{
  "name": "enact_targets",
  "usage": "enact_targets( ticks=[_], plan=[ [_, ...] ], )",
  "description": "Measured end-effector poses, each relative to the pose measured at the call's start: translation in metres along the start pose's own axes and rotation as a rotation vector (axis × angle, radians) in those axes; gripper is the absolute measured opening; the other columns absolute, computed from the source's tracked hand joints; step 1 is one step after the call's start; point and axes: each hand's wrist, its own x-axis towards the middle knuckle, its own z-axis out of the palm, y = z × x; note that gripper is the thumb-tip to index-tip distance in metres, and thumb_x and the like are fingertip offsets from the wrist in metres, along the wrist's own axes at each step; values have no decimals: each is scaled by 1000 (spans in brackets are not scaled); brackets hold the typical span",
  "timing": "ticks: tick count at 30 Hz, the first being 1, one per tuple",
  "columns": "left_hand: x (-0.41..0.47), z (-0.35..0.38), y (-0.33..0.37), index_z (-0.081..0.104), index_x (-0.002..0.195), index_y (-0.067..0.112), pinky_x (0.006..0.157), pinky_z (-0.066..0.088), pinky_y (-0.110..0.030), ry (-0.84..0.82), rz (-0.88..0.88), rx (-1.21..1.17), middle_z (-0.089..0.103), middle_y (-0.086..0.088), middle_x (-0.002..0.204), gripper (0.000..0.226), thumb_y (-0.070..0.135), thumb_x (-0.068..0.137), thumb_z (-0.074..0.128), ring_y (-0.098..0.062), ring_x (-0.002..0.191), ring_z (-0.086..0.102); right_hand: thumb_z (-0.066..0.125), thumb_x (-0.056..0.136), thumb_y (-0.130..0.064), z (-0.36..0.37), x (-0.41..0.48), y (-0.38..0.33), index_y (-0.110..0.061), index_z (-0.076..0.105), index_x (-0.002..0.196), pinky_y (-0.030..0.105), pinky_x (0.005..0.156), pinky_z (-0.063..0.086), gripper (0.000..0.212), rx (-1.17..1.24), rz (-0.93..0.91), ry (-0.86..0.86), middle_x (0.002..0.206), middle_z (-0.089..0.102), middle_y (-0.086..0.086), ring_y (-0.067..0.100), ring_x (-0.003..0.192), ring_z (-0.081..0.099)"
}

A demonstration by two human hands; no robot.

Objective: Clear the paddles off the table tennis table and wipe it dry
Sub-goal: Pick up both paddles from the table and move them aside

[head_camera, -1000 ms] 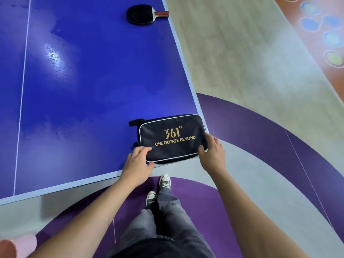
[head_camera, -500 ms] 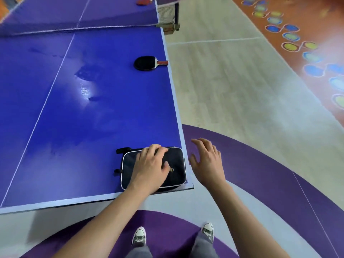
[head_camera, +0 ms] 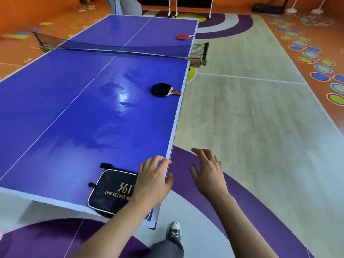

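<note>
- Left hand point(head_camera: 152, 181) lies palm down above the table's point(head_camera: 55, 108) near right corner, fingers loosely spread, gripping nothing.
- Right hand point(head_camera: 208, 174), at its 3 o'clock, hangs off the table, fingers splayed and empty.
- Black case point(head_camera: 111, 190) lies at 9 o'clock, partly under the left hand; contents hidden.
- Black paddle point(head_camera: 161, 89) lies at 12 o'clock; red paddle point(head_camera: 183, 36) lies beyond the net point(head_camera: 119, 48).

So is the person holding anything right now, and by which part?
Nothing is gripped. The left hand lies open over the right end of the black case; the right hand hangs open in the air beside the table.
</note>
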Motion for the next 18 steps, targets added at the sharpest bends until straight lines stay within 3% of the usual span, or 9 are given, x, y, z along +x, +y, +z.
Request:
enact_targets(
  ticks=[13, 18],
  plan=[
    [190, 64, 61, 66, 122, 25, 93, 49, -40, 114, -135, -40, 62, 5, 120, 35, 31, 88, 70, -24, 109, 59, 59, 95, -25, -46, 203, 100, -31, 51, 143, 32, 93, 34, 48, -59, -92, -86, 134, 52, -4, 22, 116, 54],
    [277, 59, 99, 62, 127, 26, 98, 43, -36, 114, -91, -51, 58, 7, 125, 34, 32, 93, 64, -21, 116, 54, 59, 96, -24, -78, 282, 132, -28, 52, 143, 36, 98, 36, 48, -39, -66, -53, 136, 53, -2, 25, 118, 54]
  ],
)
